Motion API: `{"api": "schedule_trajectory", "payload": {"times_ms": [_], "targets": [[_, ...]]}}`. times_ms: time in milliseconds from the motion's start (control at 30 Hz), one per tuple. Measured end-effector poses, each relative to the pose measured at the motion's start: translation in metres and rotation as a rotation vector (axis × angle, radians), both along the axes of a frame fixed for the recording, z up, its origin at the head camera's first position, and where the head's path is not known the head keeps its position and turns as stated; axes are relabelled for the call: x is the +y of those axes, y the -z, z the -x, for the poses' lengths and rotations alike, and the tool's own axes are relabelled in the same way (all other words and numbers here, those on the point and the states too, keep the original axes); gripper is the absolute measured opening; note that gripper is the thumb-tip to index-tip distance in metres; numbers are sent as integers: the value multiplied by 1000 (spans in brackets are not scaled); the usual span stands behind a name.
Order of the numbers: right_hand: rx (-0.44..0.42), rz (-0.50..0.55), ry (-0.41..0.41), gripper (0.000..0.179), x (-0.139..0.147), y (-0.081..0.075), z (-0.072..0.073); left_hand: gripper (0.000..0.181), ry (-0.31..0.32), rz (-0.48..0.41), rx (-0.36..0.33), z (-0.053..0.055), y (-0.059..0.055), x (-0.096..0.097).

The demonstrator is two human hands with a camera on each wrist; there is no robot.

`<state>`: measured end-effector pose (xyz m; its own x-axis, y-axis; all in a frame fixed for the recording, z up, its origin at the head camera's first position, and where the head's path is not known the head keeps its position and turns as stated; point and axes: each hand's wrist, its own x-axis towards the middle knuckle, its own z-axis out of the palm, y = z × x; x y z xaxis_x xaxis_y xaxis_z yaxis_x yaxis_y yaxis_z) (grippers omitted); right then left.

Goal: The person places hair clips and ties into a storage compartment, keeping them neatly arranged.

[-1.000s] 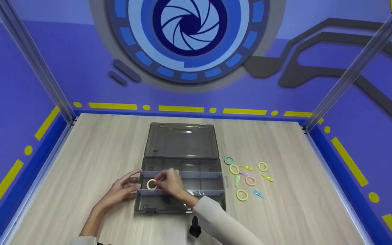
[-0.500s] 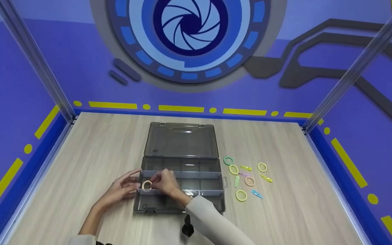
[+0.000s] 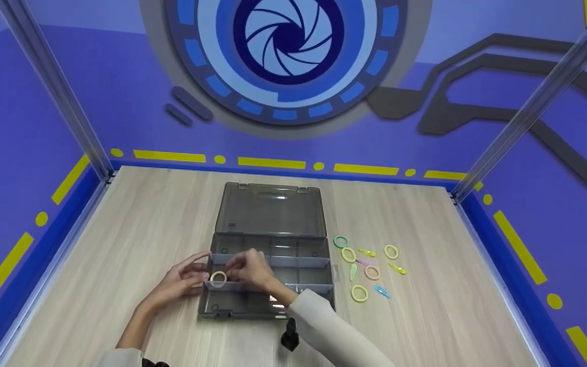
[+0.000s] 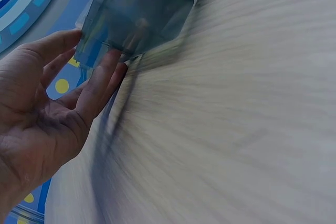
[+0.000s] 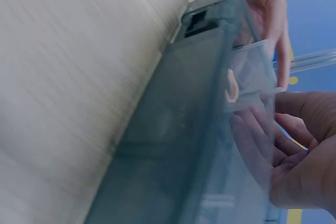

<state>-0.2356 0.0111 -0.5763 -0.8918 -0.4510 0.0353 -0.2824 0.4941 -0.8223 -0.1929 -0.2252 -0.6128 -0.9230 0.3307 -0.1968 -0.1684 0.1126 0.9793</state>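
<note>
A smoky clear organizer box (image 3: 212, 306) lies open on the table, its lid (image 3: 271, 209) tipped back. In the leftmost part of its middle row is a pale cream ring (image 3: 218, 279), shown too behind the clear wall in the right wrist view. My right hand (image 3: 251, 270) reaches into that row just right of the ring, fingers bent loosely. In the right wrist view its thumb and fingertips lie by a clear divider (image 5: 254, 100), on the side away from the ring. My left hand (image 3: 176, 280) rests its fingertips against the box's left end, fingers spread (image 4: 107, 69).
Right of the box lie several loose rings, such as a green ring (image 3: 341, 241) and a peach ring (image 3: 372, 272). Among them are small hair clips, including a blue clip (image 3: 382, 291) and a yellow clip (image 3: 398, 268). Blue-purple panels (image 3: 120, 92) enclose the wooden table (image 3: 161, 214).
My right hand has moved the cream ring left and come off it, now slightly to its right. The left hand stays at the box's end.
</note>
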Motion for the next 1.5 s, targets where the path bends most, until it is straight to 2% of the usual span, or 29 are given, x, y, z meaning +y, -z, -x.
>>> {"api": "schedule_trajectory", "payload": {"times_ms": [167, 300, 633, 833, 1233, 1500], "targets": [[-30, 45, -41, 14, 15, -13, 3, 69, -18, 26, -9, 0, -1, 2], [-2, 41, -39, 16, 29, -23, 9, 67, -36, 53, -33, 0, -1, 3], [-69, 133, 11, 18, 76, -43, 22, 68, -40, 57, -41, 0, -2, 3], [-116, 191, 82, 20, 111, -51, 33, 69, -42, 58, -29, -1, -2, 3], [-192, 197, 273, 27, 192, -44, 51, 68, -30, 66, -36, 1, -2, 4], [-233, 187, 358, 30, 243, -29, 38, 70, 2, 82, -38, 1, -5, 1]]}}
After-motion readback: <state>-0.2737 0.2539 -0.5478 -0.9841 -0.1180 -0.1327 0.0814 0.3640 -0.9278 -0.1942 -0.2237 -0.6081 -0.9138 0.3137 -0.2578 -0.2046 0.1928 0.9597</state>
